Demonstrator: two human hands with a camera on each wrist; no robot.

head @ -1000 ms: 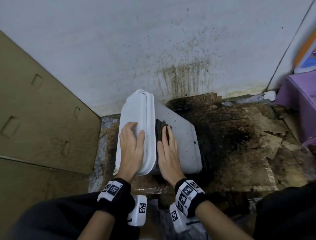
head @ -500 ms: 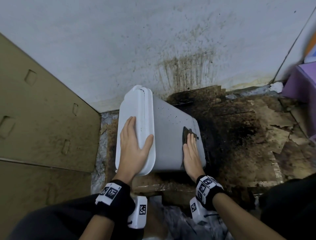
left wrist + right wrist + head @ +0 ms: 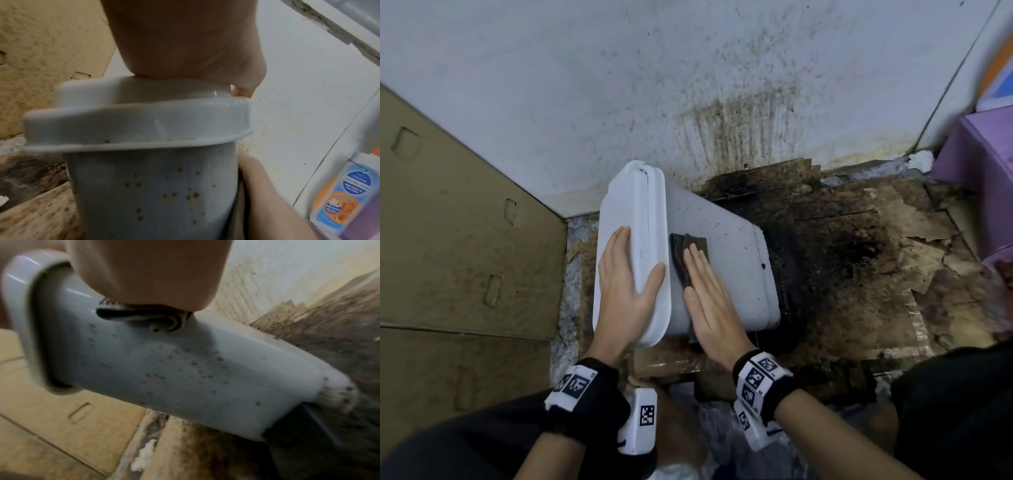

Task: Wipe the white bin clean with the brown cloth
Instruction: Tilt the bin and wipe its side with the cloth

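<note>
The white bin (image 3: 726,260) lies on its side on the dirty floor, lid end to the left, its upper side speckled with dark spots. My left hand (image 3: 625,284) lies flat on the lid (image 3: 650,219), fingers straight, thumb over the rim. My right hand (image 3: 705,291) presses the folded brown cloth (image 3: 686,253) flat against the bin's side, just right of the lid rim. In the right wrist view the cloth (image 3: 141,316) bunches under my palm on the spotted bin (image 3: 185,378). The left wrist view shows my palm (image 3: 185,40) on the lid (image 3: 133,123).
A stained white wall (image 3: 688,85) stands right behind the bin. Brown cardboard (image 3: 455,222) leans at the left. Black grime and torn cardboard (image 3: 876,274) cover the floor to the right. A purple box (image 3: 983,164) sits at the far right.
My right hand slid the cloth from the bin's base end at the right back to the left, beside the lid rim. The left hand stayed on the lid.
</note>
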